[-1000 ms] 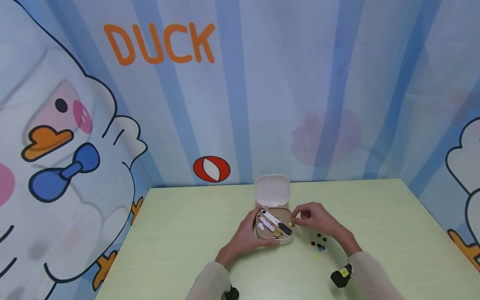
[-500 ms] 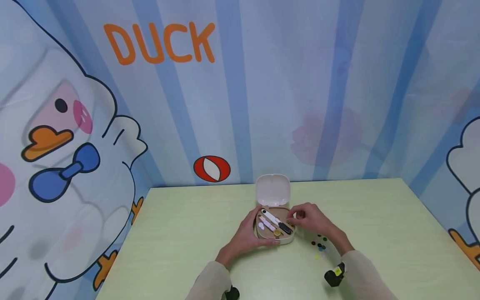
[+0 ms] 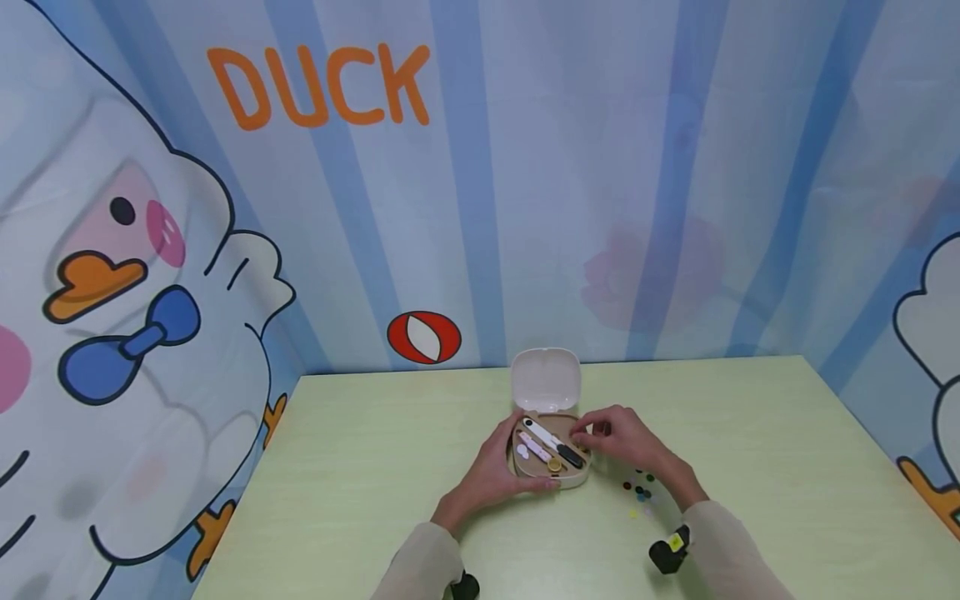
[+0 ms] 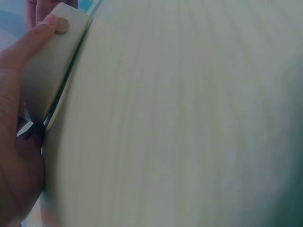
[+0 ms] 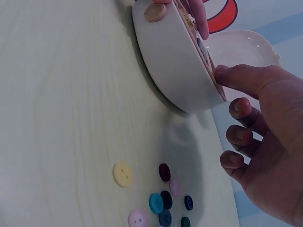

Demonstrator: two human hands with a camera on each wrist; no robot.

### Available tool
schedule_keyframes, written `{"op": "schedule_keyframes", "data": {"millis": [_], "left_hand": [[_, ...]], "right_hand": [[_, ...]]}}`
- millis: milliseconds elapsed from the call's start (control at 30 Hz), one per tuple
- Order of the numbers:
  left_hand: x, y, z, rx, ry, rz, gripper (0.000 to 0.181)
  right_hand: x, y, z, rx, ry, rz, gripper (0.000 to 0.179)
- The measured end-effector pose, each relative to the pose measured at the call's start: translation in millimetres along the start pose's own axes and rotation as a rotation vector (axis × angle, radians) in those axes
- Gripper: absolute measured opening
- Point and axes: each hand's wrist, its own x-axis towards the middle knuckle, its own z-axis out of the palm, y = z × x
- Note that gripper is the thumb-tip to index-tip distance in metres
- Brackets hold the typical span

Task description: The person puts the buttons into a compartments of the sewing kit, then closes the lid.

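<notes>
A white sewing-kit case point(image 3: 572, 481) stands on the table with its lid point(image 3: 546, 381) raised at the back. Its tan tray holds a slim white tool with a black end point(image 3: 551, 442), a pink-and-white stick point(image 3: 533, 447) and a small gold round piece point(image 3: 554, 465). My left hand point(image 3: 491, 467) grips the case from the left, thumb along its front beside a round tan catch point(image 5: 155, 13). My right hand point(image 3: 626, 437) reaches over the right side of the tray, thumb tip at its inner edge. Whatever lies between thumb and forefinger is hidden; the other fingers point(image 5: 240, 135) are curled.
Several loose buttons lie on the table right of the case, among them a yellow button point(image 5: 123, 175), a teal button point(image 5: 155, 203) and a dark red button point(image 5: 164, 172). A printed duck curtain point(image 3: 487, 183) hangs behind the table point(image 3: 360, 450).
My right hand has shifted left from the case's right edge to over the tray, then hardly moved. My left hand keeps its grip on the case, which stays almost still.
</notes>
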Motion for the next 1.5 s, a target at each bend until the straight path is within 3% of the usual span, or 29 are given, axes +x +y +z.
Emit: {"op": "schedule_keyframes", "data": {"millis": [500,700,833,1333,1500], "left_hand": [[0.4,0.4,0.6,-0.003,-0.001,0.002,0.121],[-0.7,2.5,-0.1,0.002,0.004,0.008,0.121],[-0.1,2.2,-0.1,0.005,0.006,0.013,0.122],[1.4,-0.8,0.8,0.007,0.002,-0.006,0.123],[2.5,-1.1,1.1,0.009,0.005,-0.001,0.123]], "right_hand": [[-24.6,11,-23,-0.02,0.022,0.013,0.03],[-37.2,14,-34,-0.028,0.009,0.058,0.033],[-46.0,17,-39,-0.019,0.001,0.086,0.034],[-77.3,40,-46,-0.003,0.005,0.046,0.03],[-83.5,46,-46,-0.013,-0.003,0.067,0.028]]}}
